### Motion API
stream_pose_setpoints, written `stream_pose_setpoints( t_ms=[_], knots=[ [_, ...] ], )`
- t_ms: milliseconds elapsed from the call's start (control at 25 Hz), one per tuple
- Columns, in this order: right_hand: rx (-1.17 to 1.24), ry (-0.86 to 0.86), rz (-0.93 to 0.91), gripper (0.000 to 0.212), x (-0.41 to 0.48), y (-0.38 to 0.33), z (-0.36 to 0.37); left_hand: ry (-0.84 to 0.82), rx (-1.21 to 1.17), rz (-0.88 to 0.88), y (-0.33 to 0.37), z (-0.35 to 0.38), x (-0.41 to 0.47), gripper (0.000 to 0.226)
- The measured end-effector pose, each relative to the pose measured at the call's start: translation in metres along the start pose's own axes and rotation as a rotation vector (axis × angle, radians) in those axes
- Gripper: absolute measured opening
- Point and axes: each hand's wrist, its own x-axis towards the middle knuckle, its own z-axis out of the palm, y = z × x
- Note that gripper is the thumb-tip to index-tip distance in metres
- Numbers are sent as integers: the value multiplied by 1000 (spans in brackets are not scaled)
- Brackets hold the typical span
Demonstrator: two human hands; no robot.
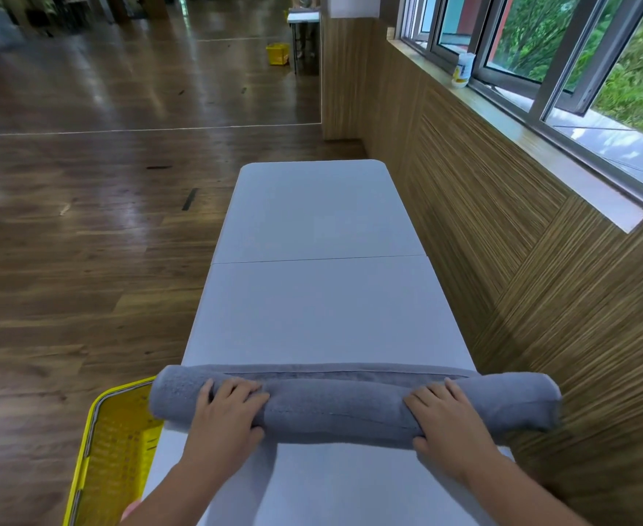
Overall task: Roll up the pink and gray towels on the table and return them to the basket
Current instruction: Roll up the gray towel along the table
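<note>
A gray towel [339, 406] lies across the near end of the white table [323, 298], rolled into a thick roll that overhangs both table sides. A narrow flat strip of it still shows along the roll's far side. My left hand [229, 410] presses on the roll's left part, fingers curled over the top. My right hand [447, 415] grips the right part the same way. A yellow plastic basket [96, 442] stands at the table's left, below the roll's left end. No pink towel is in view.
A wood-panelled wall and a window sill run close along the table's right side. A wooden floor stretches to the left and ahead. Far off stand a second yellow basket [277, 54] and another white table [304, 17]. A white container [464, 69] sits on the sill.
</note>
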Motion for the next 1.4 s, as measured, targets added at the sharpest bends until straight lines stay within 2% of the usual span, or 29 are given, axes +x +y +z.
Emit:
stream_pose_setpoints(
  t_ms=[80,120,240,280,320,480,560,680,760,840,920,1000,1200,1320,1400],
  knots=[
    [9,-86,-32,31,9,4,-18,99,-26,15,4,-5,2,17],
    [31,-132,-28,29,16,6,-29,120,-20,21,4,-8,5,14],
    [86,-203,31,29,44,17,-48,187,32,-34,-1,-13,24,19],
    [109,-198,49,31,53,21,-49,197,32,-64,-3,-15,31,28],
    [128,-165,73,31,61,25,-48,196,33,-88,-5,-17,39,34],
    [83,97,152,29,71,31,-24,140,49,-122,-9,-11,52,30],
    [51,75,162,31,67,25,-15,65,51,-143,-4,-2,52,33],
    [39,6,204,37,64,17,-14,59,-56,-170,4,-2,48,56],
    [133,43,189,44,67,6,-21,51,-91,-101,16,-8,50,62],
    [196,17,48,56,76,-21,-25,-6,-127,65,44,-12,58,71],
    [183,-47,-93,65,85,-52,-20,-77,-107,195,76,-10,68,79],
    [140,-59,-142,67,88,-60,-13,-110,-84,224,83,-5,75,81],
    [32,-47,-66,75,62,35,-17,-46,-8,156,-15,-2,61,84],
    [-71,-149,-3,85,39,90,-28,-30,38,45,-74,-6,46,81],
    [-92,-227,67,88,29,105,-31,-54,66,16,-89,-5,42,78]
  ],
)
